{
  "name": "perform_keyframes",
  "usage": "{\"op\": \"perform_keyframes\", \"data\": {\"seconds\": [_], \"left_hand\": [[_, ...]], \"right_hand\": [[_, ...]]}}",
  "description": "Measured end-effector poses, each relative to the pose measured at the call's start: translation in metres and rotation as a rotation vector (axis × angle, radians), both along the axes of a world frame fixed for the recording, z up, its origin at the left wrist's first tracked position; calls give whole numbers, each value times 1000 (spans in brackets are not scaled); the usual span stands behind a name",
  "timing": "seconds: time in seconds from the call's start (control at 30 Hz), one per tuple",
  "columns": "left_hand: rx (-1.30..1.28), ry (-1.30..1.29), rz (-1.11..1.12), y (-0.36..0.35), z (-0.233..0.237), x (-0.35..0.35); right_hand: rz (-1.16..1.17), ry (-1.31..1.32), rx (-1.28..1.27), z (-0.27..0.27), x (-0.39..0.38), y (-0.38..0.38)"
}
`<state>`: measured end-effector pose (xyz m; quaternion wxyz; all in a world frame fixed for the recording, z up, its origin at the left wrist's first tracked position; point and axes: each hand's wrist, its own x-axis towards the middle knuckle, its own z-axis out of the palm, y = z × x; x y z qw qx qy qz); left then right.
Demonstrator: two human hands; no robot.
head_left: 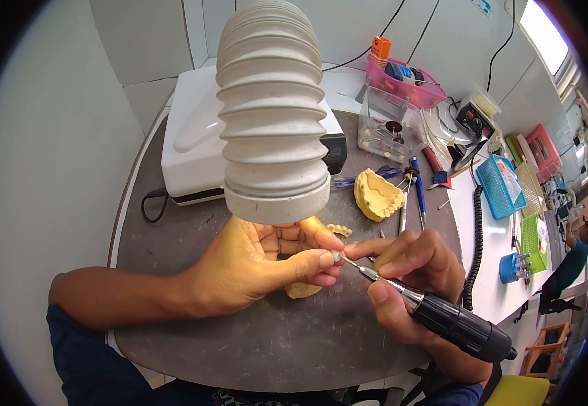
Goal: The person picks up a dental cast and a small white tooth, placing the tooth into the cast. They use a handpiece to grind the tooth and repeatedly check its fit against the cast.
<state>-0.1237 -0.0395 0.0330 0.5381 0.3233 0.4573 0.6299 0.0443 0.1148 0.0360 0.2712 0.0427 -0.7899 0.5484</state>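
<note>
My left hand (277, 260) pinches a small whitish dental crown (336, 256) between thumb and fingertips. In my right hand (416, 277) is a dental handpiece (453, 321) with a black grip and a silver nose. Its thin bur reaches the crown, though actual contact is too small to make out. Just beyond the fingertips lies a yellowish row of teeth (339, 230). A cream plaster piece (303, 291) shows partly from under my left hand. Farther back to the right sits a plaster dental model (378, 196).
A ribbed white hose (274, 115) hangs close above my left hand, before a white machine (189, 135). Right of the model lie a blue pen-like tool (420, 193), a clear box (385, 122) and a coiled black cord (477, 247). Baskets (502, 186) stand along the right counter.
</note>
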Motion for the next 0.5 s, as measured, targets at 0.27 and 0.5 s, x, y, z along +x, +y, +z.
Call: {"op": "perform_keyframes", "data": {"seconds": [0.27, 0.5], "left_hand": [[-27, -25, 3, 0, 1, 0], [-41, -15, -13, -1, 4, 0]], "right_hand": [[-40, 62, 95, -6, -6, 0], [-76, 180, 152, -7, -8, 1]]}}
